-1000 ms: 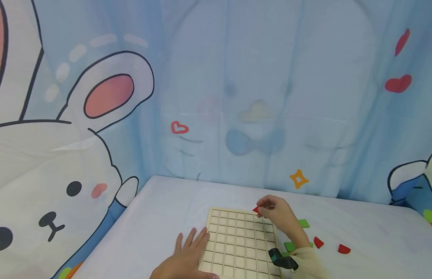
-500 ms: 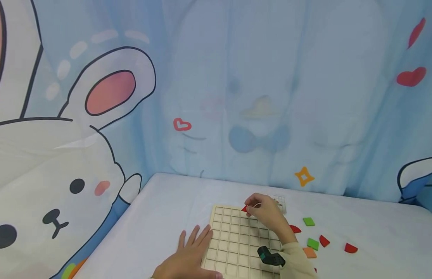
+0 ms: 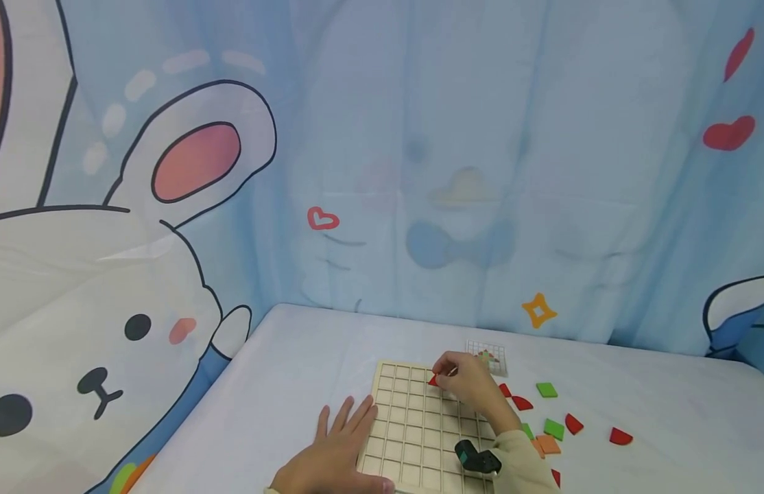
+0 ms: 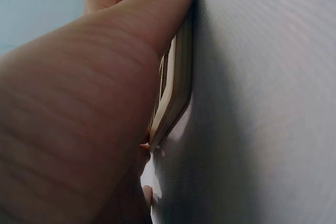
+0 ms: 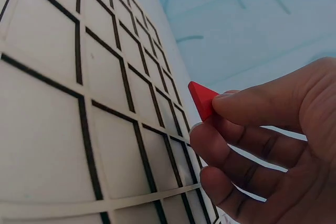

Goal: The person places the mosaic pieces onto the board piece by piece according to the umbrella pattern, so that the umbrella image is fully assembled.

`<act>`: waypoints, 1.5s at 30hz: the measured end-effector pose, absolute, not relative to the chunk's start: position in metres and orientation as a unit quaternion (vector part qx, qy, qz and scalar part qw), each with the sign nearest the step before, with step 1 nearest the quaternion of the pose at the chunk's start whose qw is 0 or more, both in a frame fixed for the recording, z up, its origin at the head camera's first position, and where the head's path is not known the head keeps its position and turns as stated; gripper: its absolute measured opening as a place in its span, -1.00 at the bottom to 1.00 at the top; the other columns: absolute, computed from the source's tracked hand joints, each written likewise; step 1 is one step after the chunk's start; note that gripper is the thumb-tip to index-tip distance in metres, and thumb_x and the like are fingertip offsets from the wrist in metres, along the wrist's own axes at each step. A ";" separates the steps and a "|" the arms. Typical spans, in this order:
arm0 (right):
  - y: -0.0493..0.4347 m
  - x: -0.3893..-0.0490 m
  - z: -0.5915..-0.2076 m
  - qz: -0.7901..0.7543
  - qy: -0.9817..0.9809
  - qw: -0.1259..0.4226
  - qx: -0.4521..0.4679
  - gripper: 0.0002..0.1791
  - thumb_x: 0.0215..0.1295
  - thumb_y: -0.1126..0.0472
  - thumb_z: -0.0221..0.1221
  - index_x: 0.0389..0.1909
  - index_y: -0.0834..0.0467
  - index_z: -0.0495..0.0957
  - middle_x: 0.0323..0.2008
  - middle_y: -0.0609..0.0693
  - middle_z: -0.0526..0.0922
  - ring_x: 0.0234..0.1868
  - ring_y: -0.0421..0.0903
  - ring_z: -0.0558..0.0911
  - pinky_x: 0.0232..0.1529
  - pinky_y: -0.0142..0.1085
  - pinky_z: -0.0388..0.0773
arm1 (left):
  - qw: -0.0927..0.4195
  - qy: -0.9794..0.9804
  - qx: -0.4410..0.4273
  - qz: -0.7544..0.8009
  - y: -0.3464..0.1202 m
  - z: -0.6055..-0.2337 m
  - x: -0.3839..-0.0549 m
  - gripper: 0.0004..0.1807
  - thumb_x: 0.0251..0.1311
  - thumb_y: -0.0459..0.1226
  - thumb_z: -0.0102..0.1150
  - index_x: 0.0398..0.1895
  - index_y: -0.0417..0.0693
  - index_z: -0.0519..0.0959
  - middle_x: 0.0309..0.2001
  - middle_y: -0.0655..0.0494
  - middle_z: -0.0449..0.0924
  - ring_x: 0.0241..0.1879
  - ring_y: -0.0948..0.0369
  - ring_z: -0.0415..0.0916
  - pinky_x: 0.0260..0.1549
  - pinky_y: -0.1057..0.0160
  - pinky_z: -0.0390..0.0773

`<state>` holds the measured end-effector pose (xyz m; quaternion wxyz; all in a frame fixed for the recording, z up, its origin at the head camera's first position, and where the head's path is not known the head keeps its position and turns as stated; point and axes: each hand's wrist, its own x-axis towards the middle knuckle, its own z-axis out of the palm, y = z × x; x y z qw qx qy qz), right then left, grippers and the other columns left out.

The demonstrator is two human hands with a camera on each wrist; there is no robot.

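Note:
A wooden grid board (image 3: 397, 434) lies flat on the white table, its square cells divided by thin raised strips. My right hand (image 3: 467, 385) is over the board's far right part, pinching a red triangular tile (image 5: 202, 100) between thumb and fingers. In the right wrist view, one corner of that tile points out past the fingertips, just above the grid. My left hand (image 3: 339, 449) rests at the board's left edge with fingers spread and thumb along the near edge. The left wrist view shows the board's side edge (image 4: 181, 72) beside the hand.
Right of the board lie loose tiles: green squares (image 3: 546, 390), orange squares (image 3: 548, 444) and red quarter-rounds (image 3: 621, 436), several in all. A small pattern card (image 3: 494, 358) lies behind the right hand. A blue printed curtain (image 3: 357, 137) hangs behind the table.
My right hand has moved left over the board, then slightly nearer, with the red triangular tile in its fingers. The pattern card has come into sight. My left hand stays at the board's edge.

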<state>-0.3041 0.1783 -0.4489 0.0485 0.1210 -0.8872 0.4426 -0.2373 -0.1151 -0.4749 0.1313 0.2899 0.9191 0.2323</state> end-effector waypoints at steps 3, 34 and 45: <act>0.179 -0.305 -0.452 0.437 -0.889 0.047 0.129 -0.92 0.36 0.45 0.32 -0.24 0.22 0.67 -0.35 -0.06 0.64 -0.35 -0.10 0.58 -0.36 -0.19 0.54 | 0.135 0.916 0.290 0.242 -0.116 -0.477 -0.240 0.29 0.26 0.43 0.26 0.78 -0.08 -0.10 0.76 0.03 -0.24 0.70 -0.18 -0.41 0.45 -0.48 -0.43; 0.172 -0.302 -0.461 0.389 -0.905 0.066 0.161 -0.88 0.31 0.47 0.33 -0.30 0.19 0.70 -0.43 -0.13 0.60 -0.40 -0.16 0.51 -0.31 -0.20 0.51 | 0.119 0.925 0.284 0.221 -0.113 -0.475 -0.234 0.29 0.24 0.35 0.34 0.77 -0.12 -0.08 0.77 0.04 -0.27 0.70 -0.15 -0.40 0.47 -0.47 -0.37; 0.171 -0.301 -0.461 0.378 -0.910 0.065 0.159 -0.91 0.33 0.47 0.31 -0.27 0.27 0.75 -0.41 -0.11 0.64 -0.38 -0.15 0.52 -0.30 -0.19 0.54 | 0.117 0.925 0.294 0.212 -0.114 -0.473 -0.234 0.28 0.27 0.35 0.31 0.77 -0.13 -0.10 0.77 0.02 -0.28 0.70 -0.17 -0.39 0.46 -0.50 -0.36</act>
